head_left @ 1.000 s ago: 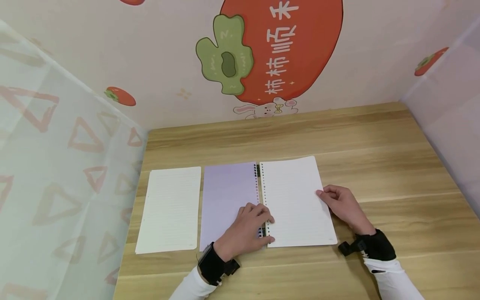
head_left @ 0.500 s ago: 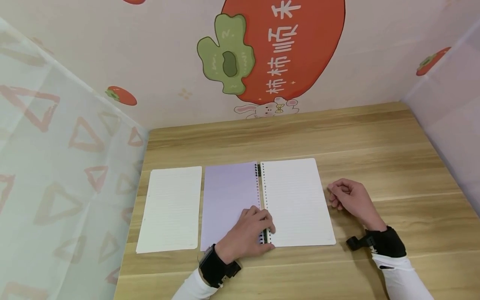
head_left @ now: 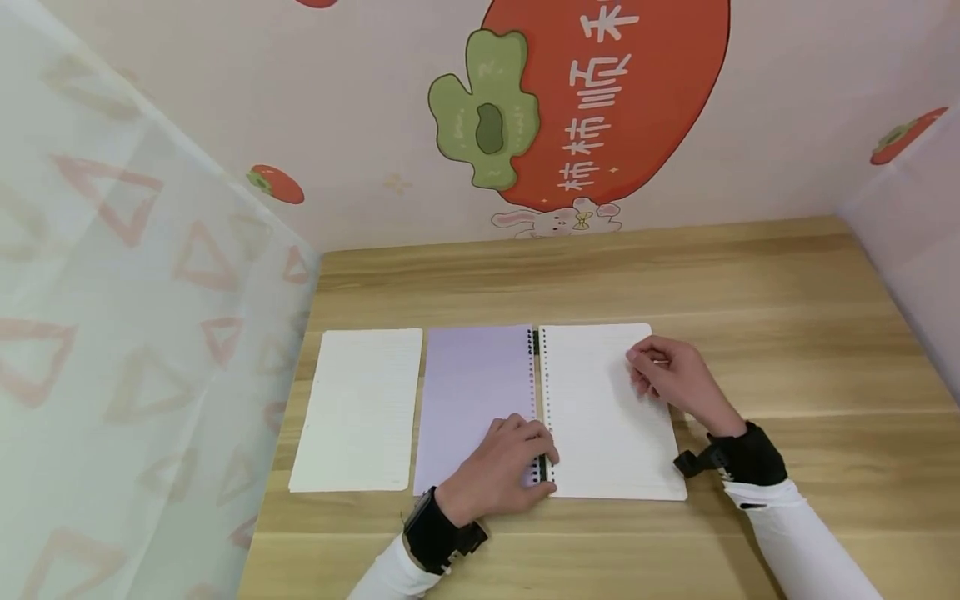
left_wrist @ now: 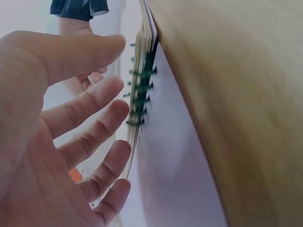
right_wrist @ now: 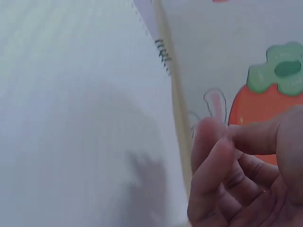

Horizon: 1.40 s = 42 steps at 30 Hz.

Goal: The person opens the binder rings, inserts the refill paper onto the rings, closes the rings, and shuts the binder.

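Observation:
A ring-bound notebook lies open, its purple cover (head_left: 474, 375) on the left and a lined white page (head_left: 600, 433) on the right. My left hand (head_left: 495, 471) lies across the lower spine, thumb and fingertips at the page's holed edge. In the left wrist view, its spread fingers stand beside the green rings (left_wrist: 142, 87), holding nothing. Over the upper right edge of the page hovers my right hand (head_left: 675, 379). Its fingers are curled, thumb tip against the index finger, with nothing visible between them; its shadow falls on the page in the right wrist view.
Left of the purple cover lies a separate lined white sheet (head_left: 358, 408). All of it is on a wood-grain table (head_left: 787, 333). A printed wall (head_left: 360, 125) rises behind the table, and pale side walls stand left and right.
My right hand left the page's right edge, drew off to the right, then came back left and up over the page. The left hand stays at the spine. The head view has shifted slightly.

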{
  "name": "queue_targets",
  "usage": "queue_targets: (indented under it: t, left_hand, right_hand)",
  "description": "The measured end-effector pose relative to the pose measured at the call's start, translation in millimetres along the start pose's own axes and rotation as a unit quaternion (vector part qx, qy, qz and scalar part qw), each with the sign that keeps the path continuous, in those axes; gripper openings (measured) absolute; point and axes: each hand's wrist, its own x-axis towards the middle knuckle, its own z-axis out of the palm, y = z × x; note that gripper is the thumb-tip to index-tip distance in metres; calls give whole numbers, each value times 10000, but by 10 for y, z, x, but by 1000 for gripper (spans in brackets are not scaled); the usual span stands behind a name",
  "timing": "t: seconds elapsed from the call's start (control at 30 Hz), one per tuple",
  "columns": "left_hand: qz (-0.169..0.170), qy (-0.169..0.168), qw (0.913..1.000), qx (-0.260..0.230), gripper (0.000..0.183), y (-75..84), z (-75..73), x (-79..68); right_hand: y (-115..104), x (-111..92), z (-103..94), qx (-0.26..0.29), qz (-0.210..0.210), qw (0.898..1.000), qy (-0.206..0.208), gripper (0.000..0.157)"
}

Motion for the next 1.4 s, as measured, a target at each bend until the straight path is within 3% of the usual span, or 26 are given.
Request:
queue_targets:
  t: [0.13, 0.33, 0.53, 0.73, 0.9, 1.07, 1.2, 1.4]
  left_hand:
    - [-303, 351, 9989, 28, 23, -94, -70, -66]
    - [-736, 1451, 9867, 47, 14, -392, -240, -241]
    - [-1881, 2166, 9579, -131, 12, -690, -508, -490]
    - [-3074, 2429, 9195, -314, 29, -1020, -723, -792]
    - [-3750, 2663, 8879, -126, 39, -1285, -826, -1018]
    - [-4316, 2649, 8622, -105, 48, -1468, -910, -1209]
    - [-4524, 2507, 8556, -197, 52, -1538, -944, -1300]
    - [-4626, 2319, 8553, -250, 56, -1542, -975, -1326]
  right_hand:
    - [-178, 182, 174, -218, -356, 9990, -161, 32]
    - [-456, 394, 577, -629, -1138, 9909, -343, 23]
    - [-698, 475, 1038, -632, -1672, 9799, -885, 21]
    - [-912, 456, 1515, -485, -1737, 9723, -1487, 24]
    - [-1039, 466, 1834, 35, -1547, 9680, -1976, 30]
    - [-1141, 512, 2090, 656, -991, 9700, -2122, 35]
    - [-1193, 535, 2269, 1034, -631, 9707, -2077, 39]
    - [-1292, 528, 2469, 1314, -125, 9736, -1863, 44]
